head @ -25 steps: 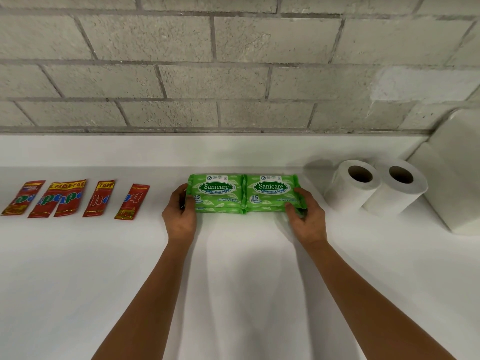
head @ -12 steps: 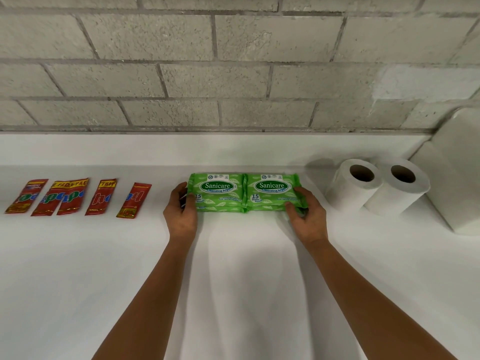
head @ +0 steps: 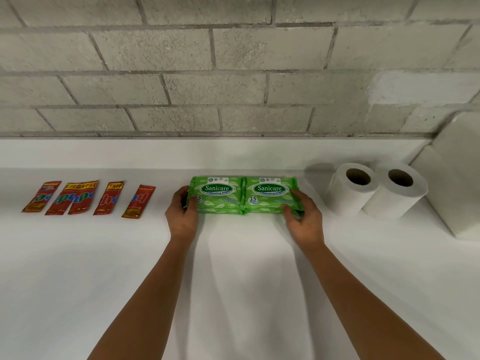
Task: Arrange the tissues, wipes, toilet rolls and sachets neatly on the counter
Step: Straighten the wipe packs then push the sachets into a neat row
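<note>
Two hands frame our wipes: left hand (head: 181, 216) curls round the left pack's (head: 217, 194) outer edge, right hand (head: 304, 219) grips the right pack's (head: 270, 194) end. Both packs lie touching, side by side, on the counter (head: 233, 281). Left of the wipes lie sachets (head: 88, 198); right, two rolls (head: 374, 190).

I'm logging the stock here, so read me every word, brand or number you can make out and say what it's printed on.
"Sanicare": left wipes pack.
"Sanicare": right wipes pack.
"Cleansing Wipes": under the brand on both packs.
"15 Sheets": right pack; the left hand partly covers it on the left pack.
Small print on both packs: blurred.
Red sachets: lettering upside down, unreadable.
Toilet rolls: no text.
</note>
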